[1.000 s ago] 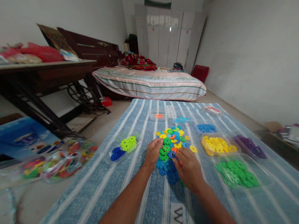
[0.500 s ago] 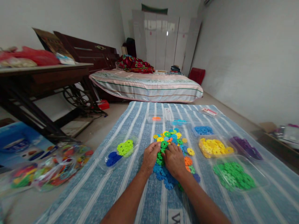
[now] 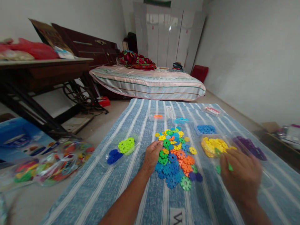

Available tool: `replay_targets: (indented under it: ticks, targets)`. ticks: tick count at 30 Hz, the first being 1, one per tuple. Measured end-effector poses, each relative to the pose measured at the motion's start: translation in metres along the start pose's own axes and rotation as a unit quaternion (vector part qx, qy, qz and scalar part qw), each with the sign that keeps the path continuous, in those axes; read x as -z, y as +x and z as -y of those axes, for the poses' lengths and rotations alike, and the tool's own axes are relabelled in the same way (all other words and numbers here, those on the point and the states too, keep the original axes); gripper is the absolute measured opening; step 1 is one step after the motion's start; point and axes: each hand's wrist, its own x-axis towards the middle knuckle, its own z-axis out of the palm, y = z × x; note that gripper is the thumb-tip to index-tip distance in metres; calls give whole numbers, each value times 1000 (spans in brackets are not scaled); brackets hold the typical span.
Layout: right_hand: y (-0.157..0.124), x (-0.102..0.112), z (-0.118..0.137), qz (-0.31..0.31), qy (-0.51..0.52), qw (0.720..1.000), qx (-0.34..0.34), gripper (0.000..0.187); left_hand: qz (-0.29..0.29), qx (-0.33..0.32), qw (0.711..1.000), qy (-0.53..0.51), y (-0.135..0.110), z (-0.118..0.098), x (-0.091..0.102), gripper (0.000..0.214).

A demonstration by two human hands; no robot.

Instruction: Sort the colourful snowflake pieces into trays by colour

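Observation:
A mixed pile of notched plastic flower discs (image 3: 172,167) in blue, green, orange and yellow lies on the striped cloth. At the pile's left edge is my left hand (image 3: 152,156), its thumb and fingers pinched together beside a green disc (image 3: 166,143). What it pinches, if anything, is hidden. My right hand (image 3: 242,175), smeared by motion, hovers over the clear box of green discs (image 3: 218,169) and covers most of it. A blurred green disc (image 3: 217,152) shows at its fingertips, in front of the box of yellow discs (image 3: 213,146).
Boxes of purple discs (image 3: 249,147) and blue discs (image 3: 206,129) stand at right. Farther back are boxes with light blue discs (image 3: 181,120) and orange discs (image 3: 157,116). A clear box at left holds lime discs (image 3: 126,145) and dark blue discs (image 3: 114,157).
My right hand has left the pile and moved right to the green discs' box, uncovering orange and blue discs. My left hand has stayed at the pile's edge.

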Motion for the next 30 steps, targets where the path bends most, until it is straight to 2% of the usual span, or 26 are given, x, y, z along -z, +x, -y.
replay_targets:
  ticks: [3,5,7,10,14,17,21,27,30]
  targets:
    - [-14,16,-23,-9,-61,998,-6,7,-4,-8,1000,9,0,-1,-1,46]
    - [-24,18,-19,5,-27,1000,5,8,-4,-16,1000,16,0,-1,-1,46]
    - [-34,13,-1,29,57,998,24,9,-1,-14,1000,14,0,-1,0,45]
    - [-45,0,35,84,172,980,43,11,7,0,1000,1,0,-1,0,44]
    - [-53,-13,69,167,216,962,33,13,7,-2,1000,1,-1,-2,-1,44]
    - [-56,-18,76,198,215,956,26,15,10,-10,1000,9,0,0,0,44]
    - [-57,-23,73,234,188,954,6,16,9,-17,999,29,3,4,1,47]
    - [-44,-38,67,266,120,956,-18,31,9,-16,999,42,3,2,1,46]
    - [-40,-47,68,277,97,956,-18,28,5,-27,998,49,2,0,1,43]
